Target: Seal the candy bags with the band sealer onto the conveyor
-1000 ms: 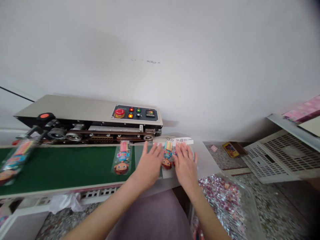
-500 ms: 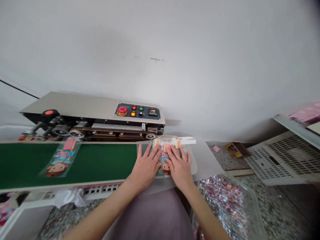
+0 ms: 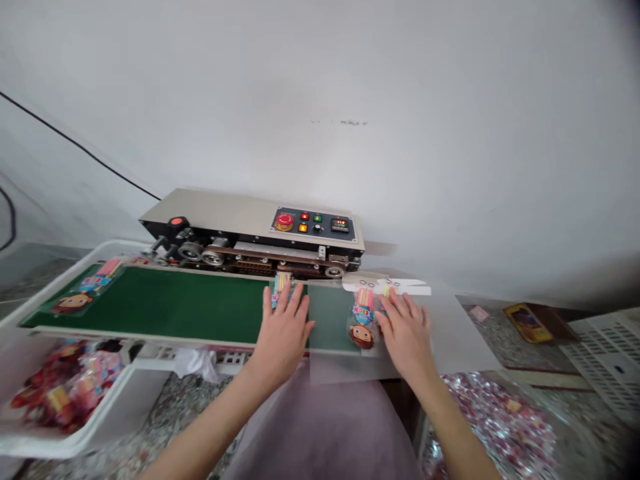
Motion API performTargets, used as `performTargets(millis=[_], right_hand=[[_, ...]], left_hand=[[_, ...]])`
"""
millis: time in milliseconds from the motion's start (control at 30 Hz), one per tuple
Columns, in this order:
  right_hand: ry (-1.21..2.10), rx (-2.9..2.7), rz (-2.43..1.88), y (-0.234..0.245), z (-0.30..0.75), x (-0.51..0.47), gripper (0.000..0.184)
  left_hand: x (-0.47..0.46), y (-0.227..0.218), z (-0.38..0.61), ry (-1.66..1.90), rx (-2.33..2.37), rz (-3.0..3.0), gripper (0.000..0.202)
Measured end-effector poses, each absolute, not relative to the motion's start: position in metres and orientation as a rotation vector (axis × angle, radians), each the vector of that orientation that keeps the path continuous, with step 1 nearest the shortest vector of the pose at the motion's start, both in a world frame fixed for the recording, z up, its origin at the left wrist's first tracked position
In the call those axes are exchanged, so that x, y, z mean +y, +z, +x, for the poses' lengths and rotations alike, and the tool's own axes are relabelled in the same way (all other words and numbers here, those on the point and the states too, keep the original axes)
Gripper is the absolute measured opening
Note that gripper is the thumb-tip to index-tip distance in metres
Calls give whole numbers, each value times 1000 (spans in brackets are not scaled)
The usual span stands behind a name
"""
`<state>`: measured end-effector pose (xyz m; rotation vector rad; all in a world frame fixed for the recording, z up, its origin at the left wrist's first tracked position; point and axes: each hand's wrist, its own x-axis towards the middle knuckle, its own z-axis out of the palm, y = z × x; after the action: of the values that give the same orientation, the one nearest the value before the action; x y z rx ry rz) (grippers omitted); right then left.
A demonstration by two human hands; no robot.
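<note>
My left hand (image 3: 283, 331) lies palm down with its fingers spread over a clear packet of striped sticks (image 3: 282, 283) on the green conveyor belt (image 3: 185, 307), covering most of it. My right hand (image 3: 407, 331) rests flat, fingers out, on another packet (image 3: 389, 291), of which only the top shows. Between the hands lies a packet with a brown-haired cartoon head (image 3: 361, 335) on a translucent sheet (image 3: 330, 363). The sealing machine (image 3: 225, 223), with a red knob and lit buttons, runs along the belt's back edge. A similar packet (image 3: 73, 302) sits at the belt's far left.
A white bin (image 3: 95, 437) with colourful packets stands below the belt's left end. At lower right is a clear bag of shiny pink wrapped pieces (image 3: 495, 420). A small box (image 3: 535, 323) and a white slotted crate (image 3: 615, 360) stand on the floor at right.
My hands have moved apart. My left hand has slid one packet leftward onto the green belt, below the machine. The far-left packet has travelled further left. The view has turned left.
</note>
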<state>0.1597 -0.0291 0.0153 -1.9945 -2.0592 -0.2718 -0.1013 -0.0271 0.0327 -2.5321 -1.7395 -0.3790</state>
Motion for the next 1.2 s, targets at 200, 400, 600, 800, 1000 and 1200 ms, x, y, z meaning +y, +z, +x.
performTargets(millis=[200,400,600,800,1000,1200], right_hand=[[-205,-2069,-1930,23,166,-20,40],[113,-2027,-1746,38,154,20,49],[80,-2199,-1797,37,141,38,39],[24,-2190,-1844,40,142,45,30],[6,-2238,-1797,43,138,45,28],[82,-2217,-1831,43,134,45,24]], left_hand=[[-15,35,-62,-371,-1263,-2975,45],[-6,22,-32,-344,-1069,-3080,51],[-8,16,-34,-350,-1113,-3074,52],[-9,20,-34,-380,-1143,-3094,51],[-10,22,-34,-391,-1161,-3111,50],[-11,22,-35,-410,-1175,-3117,49]])
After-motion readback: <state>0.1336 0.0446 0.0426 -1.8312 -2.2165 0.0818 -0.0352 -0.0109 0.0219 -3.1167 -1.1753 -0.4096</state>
